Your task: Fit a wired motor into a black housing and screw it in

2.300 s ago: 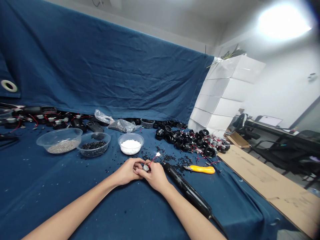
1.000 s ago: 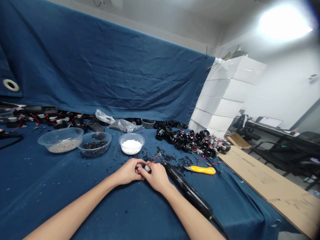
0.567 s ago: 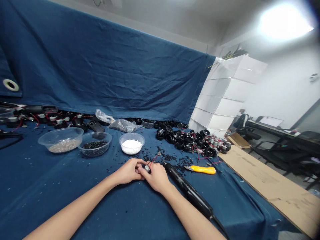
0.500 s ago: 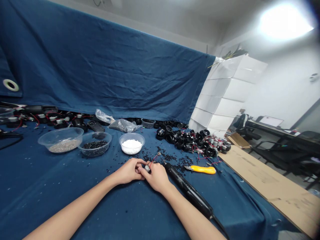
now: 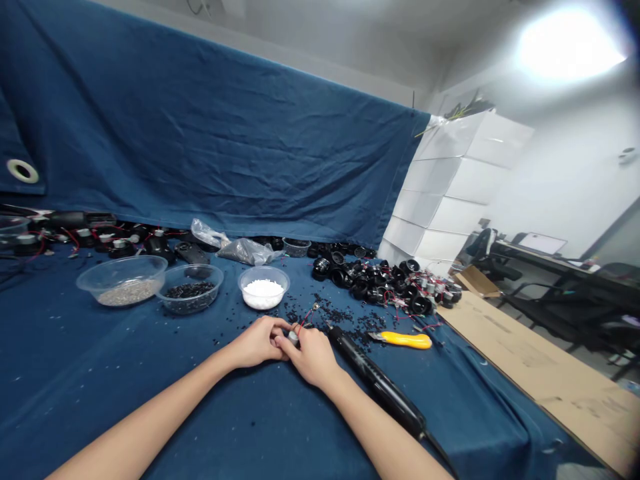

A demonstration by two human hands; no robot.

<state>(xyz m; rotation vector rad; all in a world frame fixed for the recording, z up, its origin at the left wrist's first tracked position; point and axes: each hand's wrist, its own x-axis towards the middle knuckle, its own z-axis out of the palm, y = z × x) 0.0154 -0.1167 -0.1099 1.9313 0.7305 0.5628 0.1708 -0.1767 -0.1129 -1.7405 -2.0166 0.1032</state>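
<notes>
Close together over the blue cloth, both hands are closed around a small silvery motor (image 5: 293, 338) with red wires (image 5: 307, 319) rising from it. My left hand (image 5: 257, 343) grips it from the left with bent fingers. From the other side my right hand (image 5: 314, 355) presses its thumb along the motor. Fingers hide most of the part below. Just right of my right hand lies a black electric screwdriver (image 5: 377, 380), its tip pointing away from me. Beyond it rests a yellow utility knife (image 5: 405, 340).
Clear bowls hold white bits (image 5: 263, 289), black screws (image 5: 190, 290) and greyish small parts (image 5: 131, 292). Tiny black pieces (image 5: 340, 317) are scattered past the hands. A heap of black round housings (image 5: 370, 280) lies back right, near stacked white boxes (image 5: 430, 200). A plastic bag (image 5: 247, 251) sits behind.
The motor and its red wires have shifted very slightly to the left and tilted a little in the fingers. Both hands stay almost where they were.
</notes>
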